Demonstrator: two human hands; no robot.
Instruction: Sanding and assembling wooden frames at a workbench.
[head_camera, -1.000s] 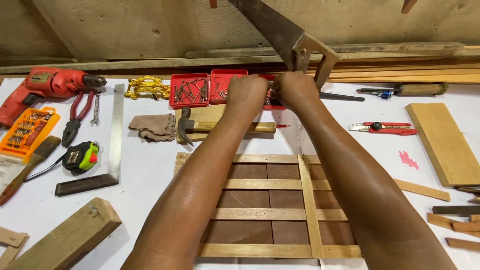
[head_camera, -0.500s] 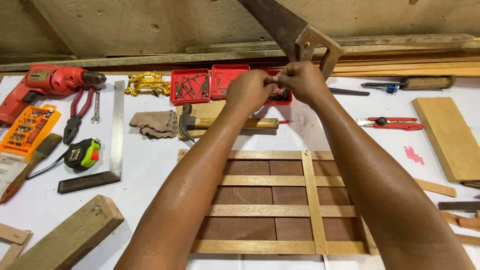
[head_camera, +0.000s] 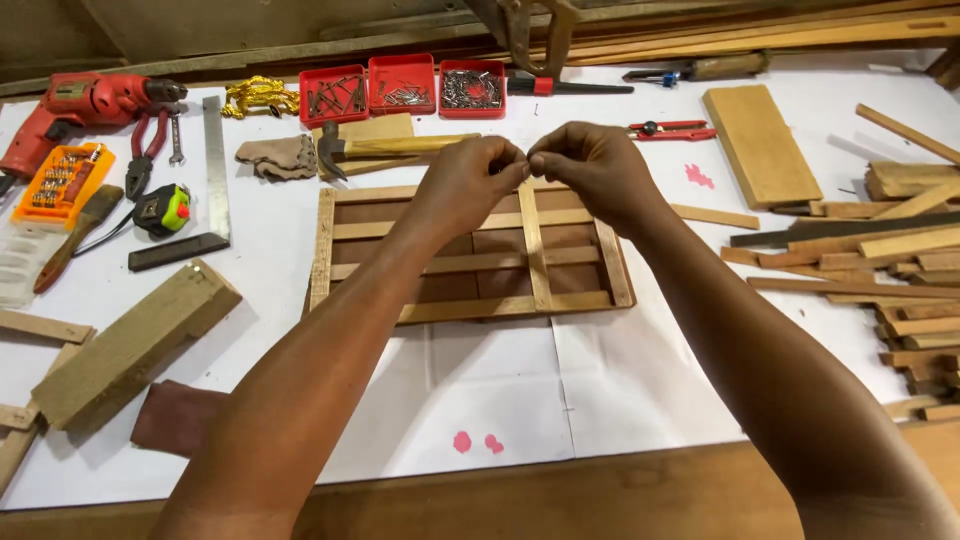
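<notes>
Head view: wooden frame (head_camera: 470, 250) beneath pinched hands' grip (head_camera: 527, 166).

the scene is bright and evenly lit, with light that seems to fall from above and somewhat ahead. the white desk (head_camera: 620, 380) reflects it strongly yet keeps its detail. soft, short shadows lie under the forearms and beside the wooden block (head_camera: 130, 345). a mild sheen shows on the skin of both arms. focus is sharp through the middle; the wide lens bends straight edges near the frame borders, and the far wall is dimmer.
</notes>
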